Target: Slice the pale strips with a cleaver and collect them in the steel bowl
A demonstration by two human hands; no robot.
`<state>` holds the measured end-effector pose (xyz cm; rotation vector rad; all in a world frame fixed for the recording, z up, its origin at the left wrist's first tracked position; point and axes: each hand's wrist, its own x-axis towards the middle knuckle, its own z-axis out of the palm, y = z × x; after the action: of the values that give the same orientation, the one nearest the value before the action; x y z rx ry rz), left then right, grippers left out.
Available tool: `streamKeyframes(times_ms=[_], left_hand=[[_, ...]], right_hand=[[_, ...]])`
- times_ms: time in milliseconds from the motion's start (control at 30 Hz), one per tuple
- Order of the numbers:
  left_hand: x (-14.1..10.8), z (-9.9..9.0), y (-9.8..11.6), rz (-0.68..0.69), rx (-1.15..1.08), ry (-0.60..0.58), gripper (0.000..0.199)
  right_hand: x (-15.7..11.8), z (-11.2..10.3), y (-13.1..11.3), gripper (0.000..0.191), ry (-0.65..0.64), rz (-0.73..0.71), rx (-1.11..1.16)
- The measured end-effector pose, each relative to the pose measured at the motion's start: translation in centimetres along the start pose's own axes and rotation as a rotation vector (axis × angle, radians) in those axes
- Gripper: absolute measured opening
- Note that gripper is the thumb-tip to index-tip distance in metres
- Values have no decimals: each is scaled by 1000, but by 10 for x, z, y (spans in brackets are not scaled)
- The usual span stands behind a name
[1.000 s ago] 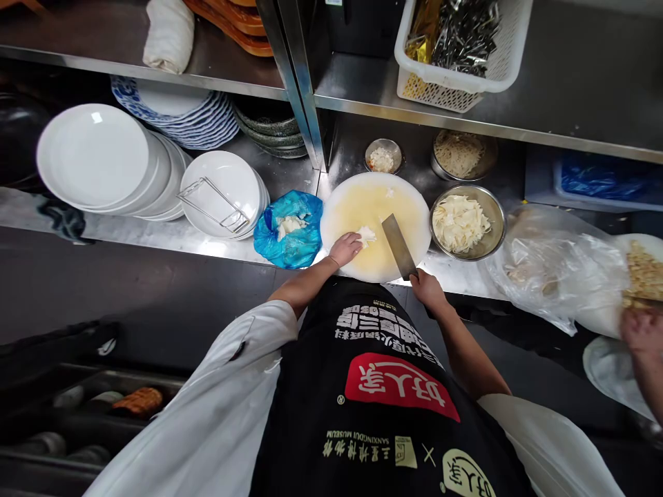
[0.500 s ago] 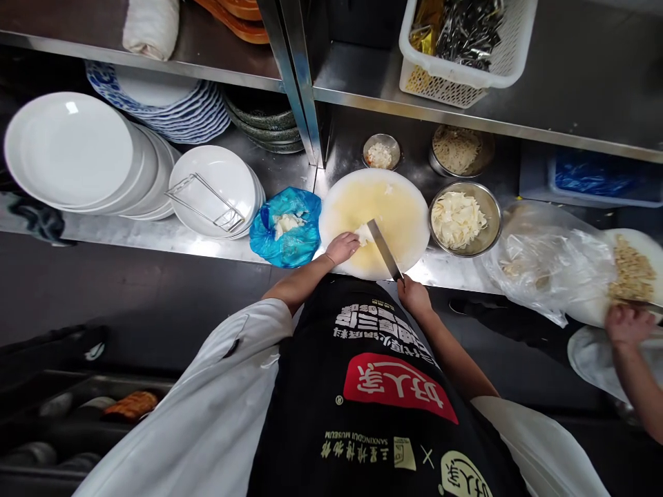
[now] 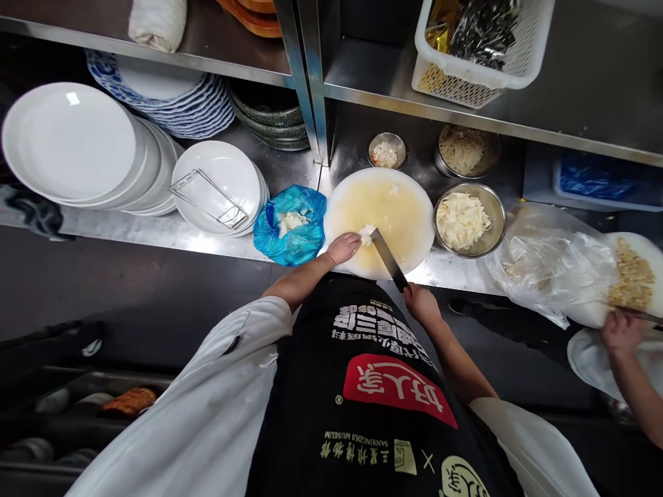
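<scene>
A round white cutting board (image 3: 409, 197) with a yellowish middle lies at the counter's front edge. On its left part my left hand (image 3: 344, 248) is closed on a small piece of pale white food (image 3: 367, 233), its kind too small to tell. My right hand (image 3: 422, 304) grips the handle of a cleaver (image 3: 391, 260), whose blade slants over the board with its far end beside the pale piece. Left of the board sits a blue plastic bag (image 3: 266, 235) with more white pieces in it. A steel bowl (image 3: 497, 221) of thin pale slices stands to the right.
White plates (image 3: 67, 145) and a smaller stack with a wire rack (image 3: 222, 214) stand at left. Two bowls of food, one small bowl (image 3: 386, 153) and one larger bowl (image 3: 466, 152), sit behind. A co-worker's hand (image 3: 624, 331) holds a knife beside a clear plastic bag (image 3: 554, 262).
The view has shifted slightly, so the counter things sit a little further right. The cleaver's handle end and my right hand have moved slightly right and toward me. My left hand keeps its place.
</scene>
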<state>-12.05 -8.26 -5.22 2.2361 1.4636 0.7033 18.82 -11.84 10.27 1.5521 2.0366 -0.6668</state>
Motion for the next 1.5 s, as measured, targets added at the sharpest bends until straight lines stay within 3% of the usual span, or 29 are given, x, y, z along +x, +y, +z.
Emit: streamKeyframes(times_ms=[133,267,433,533,600,767,867,967,1067,1167,1267,1367,1500], left_hand=[[-1,-1,0,9,35,5,26],[-3,-2,0,16,58,6,27],[-5,-1,-2,21,12,18,26],[-6,1,-4,27,18,26,26],[-6,2,-5,36,27,33,26],[-6,2,-6,52,35,27,26],[-6,0,-5,53,39,21,26],[-5,-1,-4,41,40,6,26],[-5,-1,-4,39,33,-3,26],[-5,-2,-3,27,22,-11,26],[-5,-3,-3,15,12,-23,24],[-4,-5,-1,-3,-14,-17,24],[1,0,9,-153,-55,82,26]], right_hand=[[-7,3,-7,39,80,-17,35],[-5,9,-14,35,-27,15,30],[-8,18,-15,40,45,-9,75],[-11,20,-14,36,-18,-11,77],[-14,18,-11,35,-25,-16,70],[-4,11,-26,44,172,-38,104],[13,7,-37,41,101,-12,104],[15,-1,-32,34,-16,15,55],[8,-10,-21,36,73,5,38],[11,-12,-25,44,213,9,76],[28,-8,-34,41,147,41,85],[33,-1,-24,33,40,63,57],[11,15,19,35,98,35,230]])
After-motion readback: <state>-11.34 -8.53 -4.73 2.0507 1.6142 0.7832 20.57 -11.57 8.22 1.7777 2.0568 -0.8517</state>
